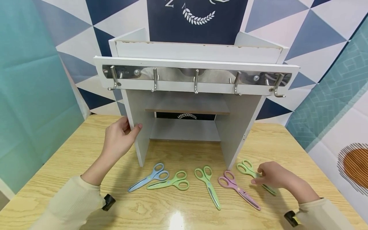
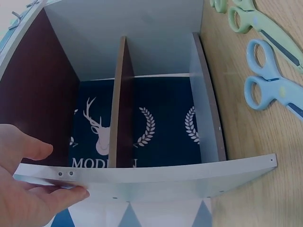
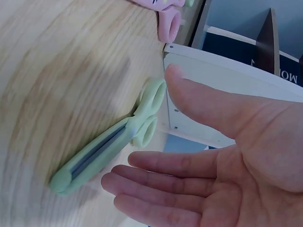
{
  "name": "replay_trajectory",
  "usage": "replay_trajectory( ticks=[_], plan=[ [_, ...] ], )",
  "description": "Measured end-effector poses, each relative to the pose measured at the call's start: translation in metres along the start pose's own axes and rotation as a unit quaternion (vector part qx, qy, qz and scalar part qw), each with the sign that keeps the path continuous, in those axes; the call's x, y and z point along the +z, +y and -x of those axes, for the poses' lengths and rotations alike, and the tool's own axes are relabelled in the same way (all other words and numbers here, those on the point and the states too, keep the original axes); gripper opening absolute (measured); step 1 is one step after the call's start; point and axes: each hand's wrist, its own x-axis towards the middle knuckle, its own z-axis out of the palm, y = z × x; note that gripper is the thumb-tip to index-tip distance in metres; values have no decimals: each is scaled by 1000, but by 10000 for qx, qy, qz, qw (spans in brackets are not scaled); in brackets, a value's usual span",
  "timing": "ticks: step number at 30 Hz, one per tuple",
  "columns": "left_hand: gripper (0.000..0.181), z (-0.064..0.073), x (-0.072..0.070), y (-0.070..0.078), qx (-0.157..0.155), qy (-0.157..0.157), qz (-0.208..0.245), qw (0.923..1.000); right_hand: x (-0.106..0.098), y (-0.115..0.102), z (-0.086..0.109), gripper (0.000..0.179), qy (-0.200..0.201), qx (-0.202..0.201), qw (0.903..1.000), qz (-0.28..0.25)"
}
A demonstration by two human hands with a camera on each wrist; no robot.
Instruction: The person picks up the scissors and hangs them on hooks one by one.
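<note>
My left hand (image 1: 119, 137) grips the front edge of the left side panel (image 2: 156, 176) of a white wooden shelf unit (image 1: 198, 61), thumb on one face and fingers on the other. Over the right part of the table, my right hand (image 1: 273, 174) hovers with relaxed fingers above light green scissors (image 3: 99, 153). In the right wrist view its thumb and fingers are spread and hold nothing. Pink scissors (image 1: 240, 190) lie just left of that pair. Two more green scissors (image 1: 210, 185) (image 1: 171, 183) and blue scissors (image 1: 150, 176) lie in front of the unit.
A metal strip with several hooks (image 1: 196, 80) runs along the unit's top front rail. Inside is a middle shelf (image 1: 188, 102) above a lower board (image 1: 185, 130). The wooden table (image 1: 86, 140) stands against a patterned wall covering (image 1: 310, 41), with a teal cloth (image 1: 37, 89) at left.
</note>
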Motion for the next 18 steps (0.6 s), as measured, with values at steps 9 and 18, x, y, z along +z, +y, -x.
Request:
replay_trajectory(
  ticks=[9, 18],
  plan=[
    [34, -1, 2, -5, 198, 102, 124, 9997, 0, 5, -1, 45, -36, -202, 9997, -150],
    [31, -2, 3, -5, 158, 103, 72, 9998, 5, 12, -1, 39, 61, -159, 9999, -14]
  ],
)
